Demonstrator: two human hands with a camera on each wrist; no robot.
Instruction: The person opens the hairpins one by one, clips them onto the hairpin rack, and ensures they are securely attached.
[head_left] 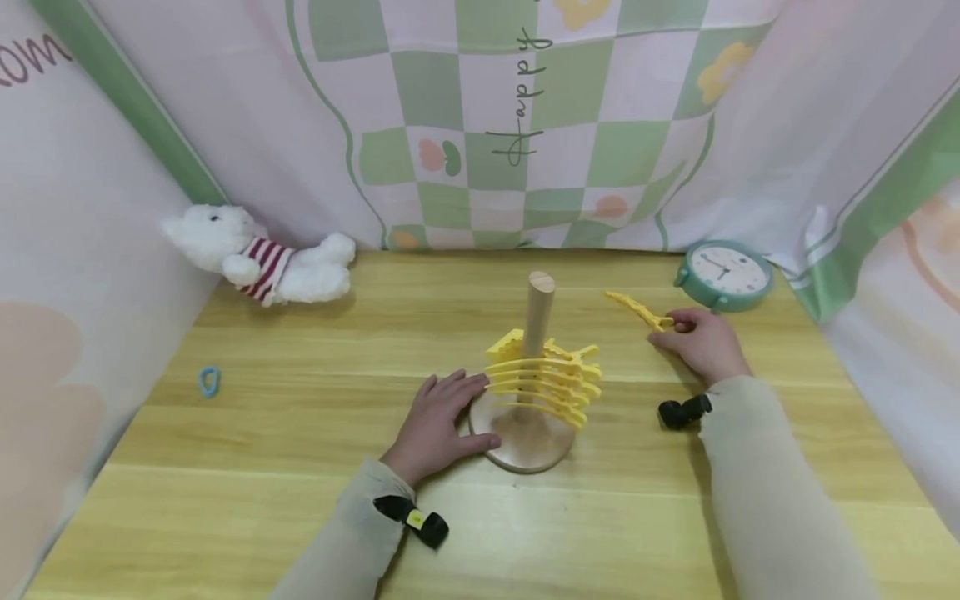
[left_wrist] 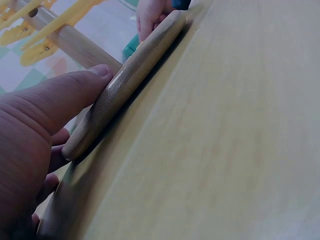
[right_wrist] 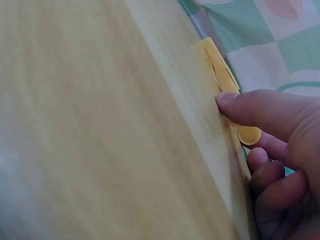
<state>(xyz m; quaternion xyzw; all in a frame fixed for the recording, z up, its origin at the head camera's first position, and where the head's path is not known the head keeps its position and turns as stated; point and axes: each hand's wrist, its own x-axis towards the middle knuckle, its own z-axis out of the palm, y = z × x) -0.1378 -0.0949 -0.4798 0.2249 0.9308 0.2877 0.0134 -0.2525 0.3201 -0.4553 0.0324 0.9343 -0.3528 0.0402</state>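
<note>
A wooden stand point(head_left: 537, 325) with a round base point(head_left: 523, 454) carries several yellow plastic clips point(head_left: 551, 379), which look like large clothespins, around its post. My left hand point(head_left: 442, 425) holds the base at its left side, thumb along the near rim and fingers farther back. In the left wrist view its thumb point(left_wrist: 75, 92) lies against the base edge. To the right of the stand, my right hand point(head_left: 701, 342) pinches one more yellow clothespin point(head_left: 637, 310) by its near end. The right wrist view shows that clothespin point(right_wrist: 220, 65) low along the tabletop, thumb on its side.
A green clock point(head_left: 726, 273) lies face up at the back right, just beyond my right hand. At the back left, a white plush toy point(head_left: 288, 262) lies on the table point(head_left: 300, 358). A small blue ring point(head_left: 209, 381) sits farther left. A patterned curtain point(head_left: 495, 108) closes off the back.
</note>
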